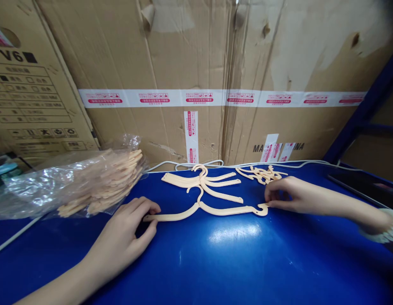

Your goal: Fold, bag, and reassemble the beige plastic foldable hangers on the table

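A cream plastic hanger [215,209] lies flat on the blue table [234,262]. My left hand [126,237] rests on the table with its fingers curled around the hanger's left end. My right hand [287,194] pinches the hanger's right end with bent fingers. Just behind it lies a small stack of the same hangers [204,182], fanned out. A little heap of small cream plastic pieces [261,173] sits behind my right hand.
A clear plastic bag [69,184] full of several more hangers lies at the left. Large cardboard boxes [215,76] wall off the back. White cables [183,165] run along the table's far edge. A blue metal frame [364,110] stands at the right.
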`<state>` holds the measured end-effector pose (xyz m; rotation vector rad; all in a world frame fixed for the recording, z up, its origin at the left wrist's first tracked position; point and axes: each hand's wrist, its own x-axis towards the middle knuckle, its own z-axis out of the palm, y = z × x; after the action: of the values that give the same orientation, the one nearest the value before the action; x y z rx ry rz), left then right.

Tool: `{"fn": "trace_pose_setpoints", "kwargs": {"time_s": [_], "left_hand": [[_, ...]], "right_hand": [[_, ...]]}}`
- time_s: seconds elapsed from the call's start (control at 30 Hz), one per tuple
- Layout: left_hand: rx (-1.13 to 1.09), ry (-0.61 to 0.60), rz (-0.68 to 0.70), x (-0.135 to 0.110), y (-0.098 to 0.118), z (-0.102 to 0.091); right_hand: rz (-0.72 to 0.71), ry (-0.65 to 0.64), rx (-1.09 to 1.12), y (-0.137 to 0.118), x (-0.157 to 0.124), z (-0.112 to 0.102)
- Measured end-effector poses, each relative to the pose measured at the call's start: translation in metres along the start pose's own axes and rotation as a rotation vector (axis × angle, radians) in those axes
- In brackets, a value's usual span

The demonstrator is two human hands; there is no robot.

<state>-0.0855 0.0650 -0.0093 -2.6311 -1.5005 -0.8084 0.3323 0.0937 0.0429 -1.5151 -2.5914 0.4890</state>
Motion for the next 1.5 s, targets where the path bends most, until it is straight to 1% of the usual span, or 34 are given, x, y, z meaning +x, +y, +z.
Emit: {"fn": "trace_pose_setpoints", "kwargs": {"time_s": [0.07,0.17,0.23,0.3,0.4,0.5,0.57,0.63,0.73,0.87,0.97,1.07,1.23,1.33,1.4,1.5], "left_hand": [[0.003,0.013,0.009,-0.001,0.001,-0.001],[0.007,0.034,0.037,-0.001,0.002,-0.002],[0.008,0.058,0.060,-0.002,0.002,-0.002],[0.009,0.084,0.072,-0.003,0.002,-0.001],[0.006,0.102,0.080,-0.004,0.002,0.000],[0.000,0.113,0.087,-0.004,0.006,-0.001],[-0.013,0.135,0.085,-0.004,0.011,-0.002],[-0.026,0.154,0.089,-0.004,0.015,-0.003],[-0.032,0.164,0.104,-0.004,0.018,-0.003],[-0.035,0.164,0.105,-0.005,0.017,-0.003],[-0.028,0.172,0.110,-0.005,0.017,-0.004],[-0.027,0.185,0.125,-0.004,0.019,-0.005],[-0.016,0.207,0.133,-0.004,0.021,-0.005],[-0.025,0.217,0.141,-0.005,0.021,-0.006],[-0.031,0.215,0.136,-0.005,0.021,-0.006],[-0.035,0.212,0.115,-0.006,0.022,-0.006]], "right_hand": [[-0.028,0.068,-0.007,0.001,0.001,0.000],[-0.094,0.218,0.029,0.001,0.003,0.005],[-0.156,0.265,0.067,-0.005,0.004,0.011],[-0.217,0.252,0.095,-0.013,0.004,0.017],[-0.277,0.185,0.108,-0.027,0.002,0.026],[-0.277,0.115,0.085,-0.032,0.001,0.032],[-0.275,0.100,0.076,-0.032,0.001,0.035],[-0.293,0.134,0.085,-0.029,0.004,0.037],[-0.315,0.246,0.110,-0.024,0.008,0.037],[-0.252,0.438,0.176,-0.018,0.012,0.037],[-0.191,0.567,0.295,-0.018,0.012,0.036],[-0.107,0.666,0.445,-0.021,0.011,0.035],[0.054,0.723,0.765,-0.026,0.009,0.033],[0.096,0.787,0.888,-0.030,0.007,0.034],[0.074,0.811,0.899,-0.034,0.005,0.035],[0.002,0.831,0.802,-0.045,0.003,0.034]]}}
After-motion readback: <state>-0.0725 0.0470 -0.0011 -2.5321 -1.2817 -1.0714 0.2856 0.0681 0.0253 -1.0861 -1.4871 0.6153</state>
